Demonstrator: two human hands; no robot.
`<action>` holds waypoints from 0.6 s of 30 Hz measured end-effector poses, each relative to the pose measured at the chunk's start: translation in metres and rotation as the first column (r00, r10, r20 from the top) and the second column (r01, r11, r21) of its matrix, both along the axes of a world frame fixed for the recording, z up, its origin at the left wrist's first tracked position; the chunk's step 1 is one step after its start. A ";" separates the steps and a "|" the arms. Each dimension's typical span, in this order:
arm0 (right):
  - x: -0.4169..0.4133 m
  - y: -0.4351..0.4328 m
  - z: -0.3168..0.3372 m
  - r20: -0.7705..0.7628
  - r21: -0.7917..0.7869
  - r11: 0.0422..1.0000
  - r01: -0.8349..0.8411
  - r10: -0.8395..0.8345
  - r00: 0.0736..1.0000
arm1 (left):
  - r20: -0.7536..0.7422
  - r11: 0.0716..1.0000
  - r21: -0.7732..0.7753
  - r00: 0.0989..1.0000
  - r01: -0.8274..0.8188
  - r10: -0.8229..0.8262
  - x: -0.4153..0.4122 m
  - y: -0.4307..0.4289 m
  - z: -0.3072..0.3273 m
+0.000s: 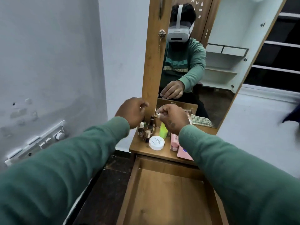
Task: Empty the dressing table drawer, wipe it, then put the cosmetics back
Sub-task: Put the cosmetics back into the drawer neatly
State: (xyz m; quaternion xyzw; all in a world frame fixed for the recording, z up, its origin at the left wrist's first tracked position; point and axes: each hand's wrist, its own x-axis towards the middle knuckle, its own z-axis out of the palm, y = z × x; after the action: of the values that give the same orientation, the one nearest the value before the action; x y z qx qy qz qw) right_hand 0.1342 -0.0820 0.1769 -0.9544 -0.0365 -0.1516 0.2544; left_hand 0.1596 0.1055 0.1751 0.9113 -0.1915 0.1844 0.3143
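Observation:
The wooden drawer [130, 190] is pulled out below the tabletop, and its bottom is bare. On the tabletop stand several small dark bottles [146, 129], a lime-green bottle [163, 132], a white round jar [156, 143], a pink bottle [174, 141] and a flat pink box [182, 153]. My left hand [131, 113] hovers over the small bottles, fingers curled, with nothing seen in it. My right hand [172, 118] is above the green bottle and pinches a small white piece [158, 114] between thumb and fingertips.
A checked cloth [201, 120] lies at the back right of the tabletop, against the tall mirror [211, 65]. A white wall with a switch panel [37, 143] is on the left. Dark floor lies left of the drawer.

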 end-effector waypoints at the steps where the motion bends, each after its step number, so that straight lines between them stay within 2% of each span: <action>1: 0.008 0.001 0.002 -0.011 -0.046 0.999 -0.009 0.009 1.000 | -0.015 1.000 0.015 1.000 -0.009 0.009 0.013 0.006 -0.003; 5: 0.045 0.005 0.004 -0.031 -0.282 0.958 -0.052 0.045 0.999 | -0.072 0.986 0.156 0.997 0.051 -0.041 0.052 0.014 -0.016; 10: 0.074 0.012 0.000 -0.111 -0.476 0.872 -0.118 0.073 0.991 | -0.094 0.955 0.270 0.990 0.124 -0.102 0.076 0.005 -0.021; 18: 0.093 0.018 -0.013 -0.129 -0.496 0.856 -0.144 0.091 0.987 | -0.122 0.940 0.306 0.986 0.149 -0.117 0.092 0.004 -0.031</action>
State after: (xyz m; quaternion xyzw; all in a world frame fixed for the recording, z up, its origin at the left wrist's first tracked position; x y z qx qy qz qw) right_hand 0.2268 -0.0644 0.1642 -0.9901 -0.1202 -0.0725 0.0069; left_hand 0.2517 0.1091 0.1436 0.9428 -0.2632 0.0834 0.1867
